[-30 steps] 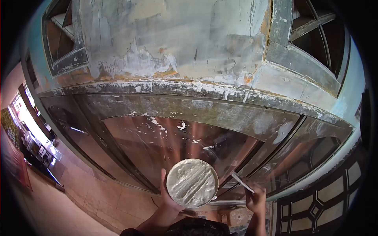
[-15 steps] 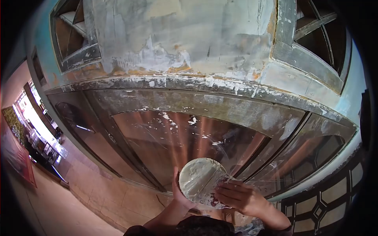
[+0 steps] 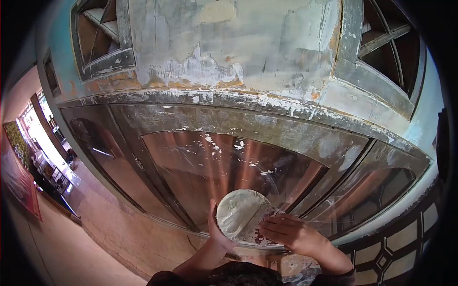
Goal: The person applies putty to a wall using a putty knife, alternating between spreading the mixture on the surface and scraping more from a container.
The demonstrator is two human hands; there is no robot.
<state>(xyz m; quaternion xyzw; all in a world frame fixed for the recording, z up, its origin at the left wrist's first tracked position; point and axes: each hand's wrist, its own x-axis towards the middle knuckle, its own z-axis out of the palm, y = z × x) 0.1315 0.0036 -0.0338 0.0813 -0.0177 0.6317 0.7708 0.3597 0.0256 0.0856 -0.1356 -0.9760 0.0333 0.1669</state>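
Observation:
A round container (image 3: 237, 215) of pale, creamy paste is held low in the middle of the view. My left hand (image 3: 218, 232) supports it from the left side and below, thumb along the rim. In my right hand (image 3: 290, 233) is a flat, paint-stained scraper (image 3: 254, 230), its blade lying across the right part of the paste. The fingers lie pressed together on the scraper. Beyond the container stands a wood-framed glass panel (image 3: 229, 157) spotted with white flecks.
Above the glass runs a weathered ledge (image 3: 214, 99) beneath a patchy plastered wall (image 3: 267, 47). Openings with crossed bars flank the wall. A patterned metal grille (image 3: 381, 260) is at lower right, a tiled floor (image 3: 129, 233) at lower left, and a bright doorway at far left.
The view has shifted slightly, so the wall and window sit a little to the right. The paste's surface looks smoother, and the scraper has shifted slightly over it.

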